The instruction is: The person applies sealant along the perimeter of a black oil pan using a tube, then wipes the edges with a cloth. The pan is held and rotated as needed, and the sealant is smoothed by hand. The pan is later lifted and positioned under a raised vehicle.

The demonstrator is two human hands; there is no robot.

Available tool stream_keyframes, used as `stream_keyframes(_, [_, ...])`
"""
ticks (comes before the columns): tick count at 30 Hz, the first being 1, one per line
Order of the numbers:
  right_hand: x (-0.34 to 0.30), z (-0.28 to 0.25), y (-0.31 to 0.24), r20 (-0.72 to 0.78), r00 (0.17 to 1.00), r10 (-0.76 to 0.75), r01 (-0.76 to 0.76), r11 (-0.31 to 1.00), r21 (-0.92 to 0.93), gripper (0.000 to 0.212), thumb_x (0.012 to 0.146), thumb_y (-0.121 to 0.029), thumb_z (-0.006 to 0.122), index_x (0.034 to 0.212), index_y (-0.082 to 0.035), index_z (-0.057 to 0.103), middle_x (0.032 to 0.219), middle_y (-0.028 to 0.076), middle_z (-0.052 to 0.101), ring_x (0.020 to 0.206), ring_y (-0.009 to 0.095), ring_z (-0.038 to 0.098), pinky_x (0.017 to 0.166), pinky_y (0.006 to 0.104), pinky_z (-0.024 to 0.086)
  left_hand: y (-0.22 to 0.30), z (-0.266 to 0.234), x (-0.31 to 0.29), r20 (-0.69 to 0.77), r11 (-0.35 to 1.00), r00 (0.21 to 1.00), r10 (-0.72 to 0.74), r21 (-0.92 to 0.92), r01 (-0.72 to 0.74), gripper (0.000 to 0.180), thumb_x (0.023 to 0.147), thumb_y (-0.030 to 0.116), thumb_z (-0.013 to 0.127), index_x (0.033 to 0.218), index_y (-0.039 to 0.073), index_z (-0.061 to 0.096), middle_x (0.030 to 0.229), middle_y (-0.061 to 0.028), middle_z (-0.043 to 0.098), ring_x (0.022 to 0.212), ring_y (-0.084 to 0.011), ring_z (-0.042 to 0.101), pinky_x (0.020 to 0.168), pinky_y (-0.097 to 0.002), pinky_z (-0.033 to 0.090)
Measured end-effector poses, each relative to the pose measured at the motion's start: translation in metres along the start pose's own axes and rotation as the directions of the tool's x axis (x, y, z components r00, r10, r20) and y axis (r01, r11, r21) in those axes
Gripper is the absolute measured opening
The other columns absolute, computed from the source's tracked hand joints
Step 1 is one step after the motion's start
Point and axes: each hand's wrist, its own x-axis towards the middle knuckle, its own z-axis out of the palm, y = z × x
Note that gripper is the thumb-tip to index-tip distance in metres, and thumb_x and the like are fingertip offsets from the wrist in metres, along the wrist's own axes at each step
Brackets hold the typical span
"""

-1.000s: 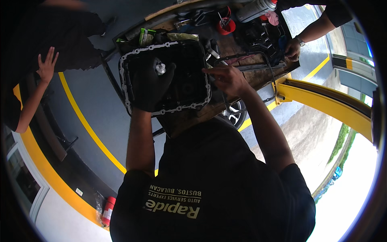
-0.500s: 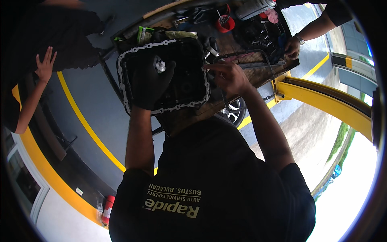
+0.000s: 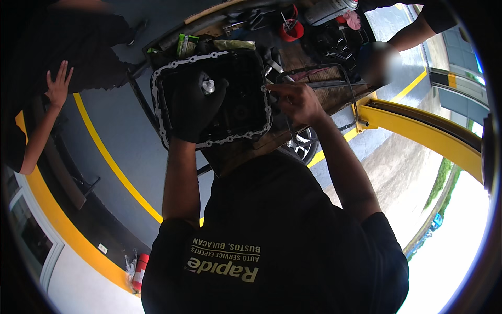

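The left hand (image 3: 194, 107), in a black glove, is pressed flat inside a black metal pan (image 3: 246, 99) that is held up overhead. Its gloved fingers (image 3: 184, 86) are spread fairly wide against the pan's inner face, and a small silvery cap-like part (image 3: 208, 86) sits between thumb and forefinger; whether it is pinched or only resting there is hard to tell. The pan's bolt-hole rim (image 3: 159, 112) runs around the hand on all sides.

The right hand (image 3: 299, 102) is bare and sits just beside the pan's right edge. Its fingers (image 3: 277, 90) are drawn close together, the tips pointing left toward the rim and touching or nearly touching it. They may hold something small, but that cannot be made out.

Beyond the pan lies a cluttered wooden surface (image 3: 314, 89) with a red cup (image 3: 290, 29). At the far left another person's hand (image 3: 57, 86) rests, fingers splayed, on dark bodywork.
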Motion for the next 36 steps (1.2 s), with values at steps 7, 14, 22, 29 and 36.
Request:
stream_keyframes(7, [0.002, 0.001, -0.008, -0.027, 0.999, -0.046, 0.046, 0.999, -0.011, 0.067, 0.079, -0.010, 0.073, 0.143, -0.024, 0.083, 0.088, 0.011, 0.077, 0.079, 0.030, 0.074, 0.076, 0.0443, 0.060, 0.002, -0.002, 0.000, -0.002, 1.000, 1.000, 0.005, 0.013, -0.005, 0.037, 0.092, 0.028, 0.094, 0.095, 0.001, 0.068, 0.086, -0.0156, 0.069, 0.077, -0.0308, 0.067, 0.073, -0.0447, 0.054])
stream_keyframes(14, [0.007, 0.004, -0.013, -0.020, 1.000, -0.013, 0.011, 0.998, -0.056, 0.067, 0.080, -0.010, 0.073, 0.145, -0.022, 0.082, 0.084, 0.010, 0.075, 0.076, 0.029, 0.073, 0.076, 0.0446, 0.059, 0.004, -0.002, -0.001, -0.005, 1.000, 1.000, -0.010, 0.000, 0.010, 0.038, 0.093, 0.029, 0.094, 0.095, 0.001, 0.068, 0.086, -0.0154, 0.068, 0.077, -0.0300, 0.067, 0.074, -0.0448, 0.054])
stream_keyframes(22, [0.015, 0.000, -0.020, -0.011, 0.999, 0.046, -0.046, 0.997, -0.056, 0.064, 0.082, -0.011, 0.069, 0.144, -0.015, 0.082, 0.081, 0.012, 0.070, 0.069, 0.024, 0.068, 0.070, 0.0404, 0.054, 0.001, -0.003, -0.006, 0.015, 0.999, 1.000, -0.025, 0.042, 0.024, 0.039, 0.093, 0.029, 0.094, 0.092, 0.002, 0.066, 0.083, -0.0148, 0.065, 0.076, -0.0293, 0.065, 0.073, -0.0445, 0.053])
stream_keyframes(29, [0.023, -0.005, -0.024, 0.017, 0.991, 0.134, -0.132, 0.989, -0.068, 0.061, 0.083, -0.009, 0.069, 0.142, -0.016, 0.083, 0.081, 0.011, 0.072, 0.070, 0.023, 0.068, 0.070, 0.0405, 0.054, 0.000, -0.002, -0.005, 0.006, 1.000, 1.000, -0.016, 0.009, 0.016, 0.038, 0.093, 0.028, 0.094, 0.092, 0.002, 0.066, 0.084, -0.0147, 0.065, 0.076, -0.0287, 0.064, 0.073, -0.0445, 0.053])
stream_keyframes(36, [0.022, -0.002, -0.010, -0.013, 0.999, 0.035, -0.035, 0.998, -0.057, 0.061, 0.083, -0.006, 0.069, 0.141, -0.018, 0.084, 0.081, 0.010, 0.072, 0.070, 0.023, 0.068, 0.069, 0.0414, 0.054, 0.001, -0.004, -0.004, 0.014, 0.999, 0.999, -0.034, 0.009, 0.034, 0.037, 0.093, 0.028, 0.094, 0.095, 0.001, 0.069, 0.086, -0.0143, 0.068, 0.078, -0.0282, 0.068, 0.075, -0.0436, 0.055])
